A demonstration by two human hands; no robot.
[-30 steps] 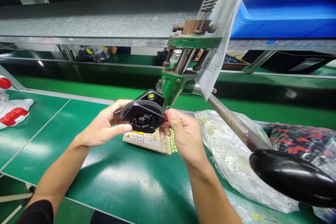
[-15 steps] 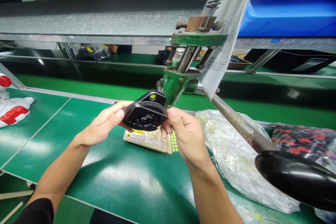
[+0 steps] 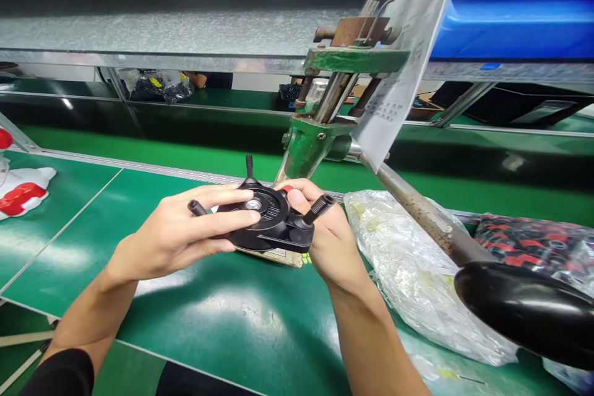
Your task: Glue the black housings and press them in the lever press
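A black round base point(image 3: 273, 236) is held up between both hands, its underside with a threaded metal hole facing up. Three ribbed black posts stick out from its corners. My left hand point(image 3: 180, 232) grips it from the left, two fingers lying across the underside by the hole. On the right side my right hand point(image 3: 327, 223) holds the edge, the thumb near a small red part point(image 3: 287, 189). Just beyond the hands stands a green hand press point(image 3: 309, 142). Its pale base plate point(image 3: 290, 258) with a label is mostly hidden beneath the black base.
The press's lever with a black knob point(image 3: 524, 312) reaches toward the right front. Clear plastic bags point(image 3: 413, 272) lie under it, beside a bag of red and black parts point(image 3: 533, 244). A white and red figure point(image 3: 23, 192) sits far left. A paper sheet point(image 3: 394, 93) hangs by the press.
The black base has been flipped over, from the side with the bubble level and dial to the underside with posts. My left fingers now lie across it.
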